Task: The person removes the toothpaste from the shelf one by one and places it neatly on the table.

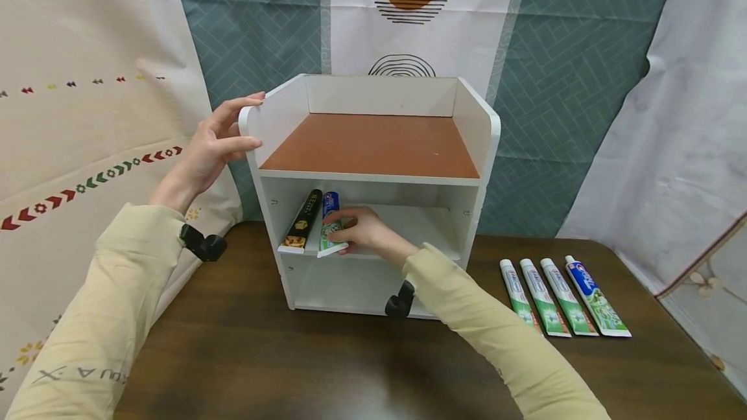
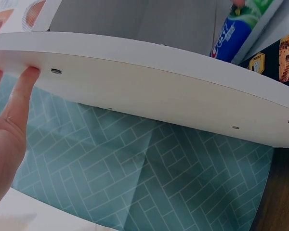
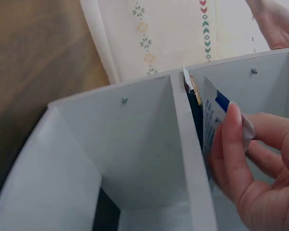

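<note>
A white shelf unit [image 1: 373, 177] with a brown top board stands on the table. My left hand [image 1: 210, 138] grips the upper edge of its left side panel, thumb and fingers on either side. Inside the middle compartment, my right hand [image 1: 363, 229] pinches a blue-and-green toothpaste tube [image 1: 331, 203] near its flat crimped end. That tube lies with its flat end toward the front, at the right of a black tube [image 1: 305, 219] with gold print. In the right wrist view, thumb and fingers squeeze the flat end of the toothpaste tube [image 3: 213, 108], beside the divider board.
On the table [image 1: 280, 368] at the right lie three white-and-green toothpaste tubes [image 1: 543, 297] and another blue-and-green tube [image 1: 598, 297], side by side. A lower compartment [image 1: 344, 287] sits under the middle one. Patterned cloths [image 1: 583, 83] hang behind and beside the table.
</note>
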The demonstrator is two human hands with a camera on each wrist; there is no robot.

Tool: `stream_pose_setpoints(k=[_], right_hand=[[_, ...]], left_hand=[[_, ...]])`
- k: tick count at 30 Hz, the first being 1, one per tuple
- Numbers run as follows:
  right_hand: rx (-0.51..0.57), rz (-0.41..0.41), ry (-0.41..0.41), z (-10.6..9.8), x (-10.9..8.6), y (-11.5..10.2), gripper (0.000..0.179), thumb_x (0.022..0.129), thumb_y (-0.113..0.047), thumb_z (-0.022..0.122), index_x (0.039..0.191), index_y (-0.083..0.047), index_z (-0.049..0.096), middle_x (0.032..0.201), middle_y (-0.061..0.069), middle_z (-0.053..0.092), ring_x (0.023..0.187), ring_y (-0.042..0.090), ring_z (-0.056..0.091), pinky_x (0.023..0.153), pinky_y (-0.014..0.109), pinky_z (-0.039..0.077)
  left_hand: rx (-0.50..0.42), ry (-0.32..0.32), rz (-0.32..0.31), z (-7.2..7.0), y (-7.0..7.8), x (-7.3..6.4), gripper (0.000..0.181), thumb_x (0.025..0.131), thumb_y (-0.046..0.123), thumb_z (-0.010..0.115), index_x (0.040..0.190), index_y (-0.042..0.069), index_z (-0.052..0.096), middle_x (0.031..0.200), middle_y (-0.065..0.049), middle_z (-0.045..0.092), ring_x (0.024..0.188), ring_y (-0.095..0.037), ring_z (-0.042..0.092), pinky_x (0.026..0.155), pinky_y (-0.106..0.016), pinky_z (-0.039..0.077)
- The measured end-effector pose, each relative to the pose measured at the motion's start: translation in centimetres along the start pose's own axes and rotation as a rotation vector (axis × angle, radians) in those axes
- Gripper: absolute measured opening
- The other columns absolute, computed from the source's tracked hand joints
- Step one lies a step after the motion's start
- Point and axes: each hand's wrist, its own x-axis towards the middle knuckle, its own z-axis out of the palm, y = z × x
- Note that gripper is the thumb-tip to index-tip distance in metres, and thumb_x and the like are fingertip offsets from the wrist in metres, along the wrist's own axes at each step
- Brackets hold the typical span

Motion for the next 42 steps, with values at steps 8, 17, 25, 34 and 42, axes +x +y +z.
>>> stream_pose_setpoints(k=[8, 17, 25, 34, 42], right_hand=[[0.020, -0.072, -0.074, -1.4, -2.6, 0.5, 0.035, 0.082, -0.008, 0.067, 0.116, -0.007, 0.062, 0.098, 0.013, 0.057, 0.081, 0.023, 0.059, 0.069, 0.041, 0.049], [0.035, -0.069, -0.135, -3.4, -5.6, 1.1, 0.036, 0.083, -0.011, 0.066, 0.118, -0.012, 0.060, 0.107, 0.011, 0.055, 0.087, 0.025, 0.057, 0.069, 0.039, 0.049], [-0.070, -0.103, -0.237, -6.3, -9.2, 1.7, 0.029, 0.084, -0.013, 0.065, 0.113, -0.012, 0.063, 0.113, 0.010, 0.053, 0.085, 0.029, 0.058, 0.068, 0.042, 0.049], [-0.158, -0.126, -0.363, -10.6, -12.6, 3.7, 0.025, 0.086, -0.008, 0.062, 0.111, -0.008, 0.063, 0.109, 0.013, 0.055, 0.082, 0.029, 0.058, 0.065, 0.039, 0.049], [-0.194, -0.194, -0.538, -14.7, -14.7, 6.0, 0.025, 0.087, -0.004, 0.058, 0.111, -0.007, 0.061, 0.103, 0.015, 0.059, 0.079, 0.028, 0.058, 0.064, 0.039, 0.050]], left_hand=[[-0.011, -0.001, 0.012, -0.1, 0.2, 0.2, 0.051, 0.082, -0.011, 0.055, 0.126, 0.014, 0.052, 0.142, -0.003, 0.030, 0.113, -0.029, 0.040, 0.074, -0.029, 0.047], [-0.011, 0.005, 0.006, -0.2, 0.0, 0.0, 0.051, 0.082, -0.011, 0.055, 0.126, 0.013, 0.053, 0.142, -0.003, 0.030, 0.113, -0.029, 0.040, 0.074, -0.028, 0.047], [0.002, 0.001, 0.005, 0.0, 0.2, 0.1, 0.051, 0.082, -0.009, 0.056, 0.126, 0.015, 0.052, 0.142, -0.002, 0.030, 0.115, -0.028, 0.038, 0.075, -0.029, 0.046], [-0.004, -0.008, 0.008, 0.1, 0.0, 0.1, 0.052, 0.082, -0.011, 0.055, 0.127, 0.014, 0.051, 0.142, -0.003, 0.029, 0.114, -0.028, 0.039, 0.075, -0.028, 0.047], [-0.012, -0.002, 0.000, 0.1, 0.1, 0.0, 0.052, 0.081, -0.011, 0.055, 0.126, 0.014, 0.052, 0.143, -0.003, 0.029, 0.114, -0.029, 0.038, 0.074, -0.028, 0.047]])
